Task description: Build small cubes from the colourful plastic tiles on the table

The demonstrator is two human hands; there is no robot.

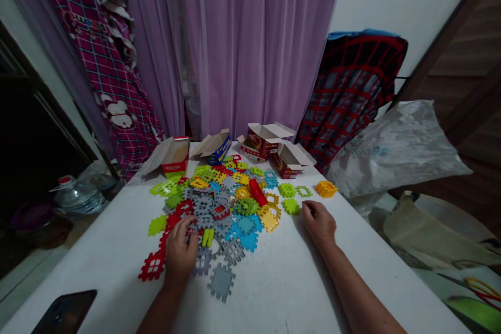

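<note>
A heap of flat plastic interlocking waffle-block pieces (219, 203) in red, yellow, green, blue and grey covers the middle of a white table (266, 292). My left hand (180, 250) rests on the near edge of the heap, its fingers over red and grey pieces. Whether it grips one, I cannot tell. Just above it lies a small yellow-green piece (207, 237). My right hand (319, 222) sits on the bare tabletop with its fingers curled, holding nothing, close to a green piece (290, 206). A red block (258, 192) lies on the heap.
Several opened cardboard boxes (266, 143) stand at the table's far edge, and a dark phone (66, 313) lies at the near left corner. Purple curtains (242, 47) hang behind, a plastic bag (395, 151) sits to the right, and a water bottle (78, 197) stands on the floor at left.
</note>
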